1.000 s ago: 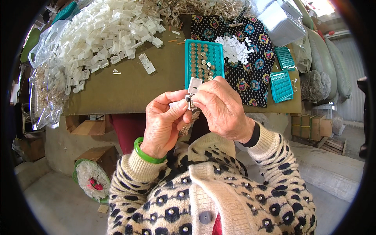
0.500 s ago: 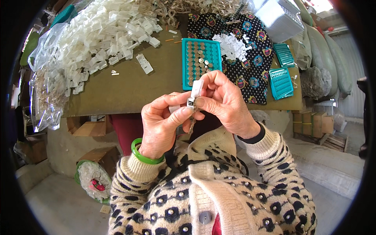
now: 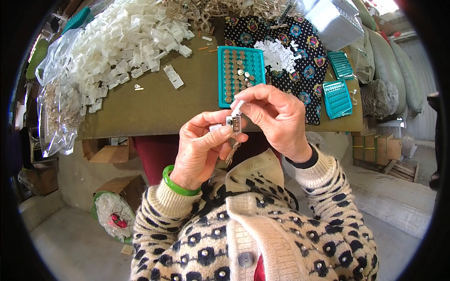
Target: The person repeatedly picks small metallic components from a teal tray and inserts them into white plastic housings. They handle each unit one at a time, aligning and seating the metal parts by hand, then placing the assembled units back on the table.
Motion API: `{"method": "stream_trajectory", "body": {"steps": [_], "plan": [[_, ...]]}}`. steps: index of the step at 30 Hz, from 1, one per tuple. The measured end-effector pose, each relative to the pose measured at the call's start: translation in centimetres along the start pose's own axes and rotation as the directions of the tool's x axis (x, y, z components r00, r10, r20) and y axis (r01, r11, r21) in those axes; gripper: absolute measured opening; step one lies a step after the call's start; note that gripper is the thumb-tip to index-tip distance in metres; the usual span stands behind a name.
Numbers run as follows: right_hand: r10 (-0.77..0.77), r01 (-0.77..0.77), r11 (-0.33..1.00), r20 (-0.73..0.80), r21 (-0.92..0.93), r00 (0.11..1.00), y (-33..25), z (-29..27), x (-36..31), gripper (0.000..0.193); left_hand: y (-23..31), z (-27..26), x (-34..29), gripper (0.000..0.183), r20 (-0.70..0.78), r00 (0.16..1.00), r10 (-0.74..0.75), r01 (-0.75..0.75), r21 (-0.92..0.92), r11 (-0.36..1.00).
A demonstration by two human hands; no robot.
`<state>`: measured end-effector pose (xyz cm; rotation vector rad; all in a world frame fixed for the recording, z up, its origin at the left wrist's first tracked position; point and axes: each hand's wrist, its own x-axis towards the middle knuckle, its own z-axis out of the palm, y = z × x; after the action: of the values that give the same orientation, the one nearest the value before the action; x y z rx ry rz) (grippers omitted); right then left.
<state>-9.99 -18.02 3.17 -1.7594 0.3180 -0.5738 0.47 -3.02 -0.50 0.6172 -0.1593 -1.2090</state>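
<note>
A small white plastic case [image 3: 236,125] is pinched between the thumb and fingers of my left hand [image 3: 199,145], in front of the table edge. Dark and metallic parts show inside its opened compartment. Thin wires [image 3: 232,151] hang below the case. My right hand [image 3: 283,124] grips a white flap [image 3: 237,108] at the case's upper end between thumb and forefinger; whether the flap is joined to the case I cannot tell. Just beyond my fingers lies a teal tray [image 3: 258,49] with round coin-like button cells [image 3: 228,74] in its left rows and several loose ones.
A large heap of white plastic cases [image 3: 126,42] covers the table's [image 3: 154,110] left. Small white pieces [image 3: 276,55] lie on a patterned dark cloth [image 3: 304,86] at right, beside other teal trays [image 3: 336,99]. Bundled wires [image 3: 206,11] lie at the back.
The white flap has tilted, and the case's compartment with its metallic parts shows more fully. My right hand has shifted slightly right, my left hand slightly too.
</note>
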Motion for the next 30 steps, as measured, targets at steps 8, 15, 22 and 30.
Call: {"method": "stream_trajectory", "body": {"steps": [8,15,22,30], "plan": [[-0.51,0.47,0.807,-0.02,-0.357,0.86,1.0,0.7,-0.4,0.018,-0.9,-0.2,-0.2,0.024,-0.009,0.999,0.031,-0.031,-0.015,0.999],[-0.54,0.548,0.81,0.1,-0.211,0.836,0.5,1.2,-0.2,0.032,-1.1,-0.2,-0.3,0.022,-0.011,0.999,0.05,-0.051,-0.095,0.994],[-0.493,0.52,0.81,0.164,-0.273,0.854,1.3,1.4,-1.3,0.039,-1.6,-0.3,-0.3,0.018,0.013,0.999,-0.033,0.035,-0.177,0.984],[-0.64,0.634,0.731,0.069,-0.253,0.765,2.6,2.2,-1.6,0.027,-2.6,-1.0,-0.4,0.042,0.244,0.962,-0.119,0.219,-0.437,0.873]]}}
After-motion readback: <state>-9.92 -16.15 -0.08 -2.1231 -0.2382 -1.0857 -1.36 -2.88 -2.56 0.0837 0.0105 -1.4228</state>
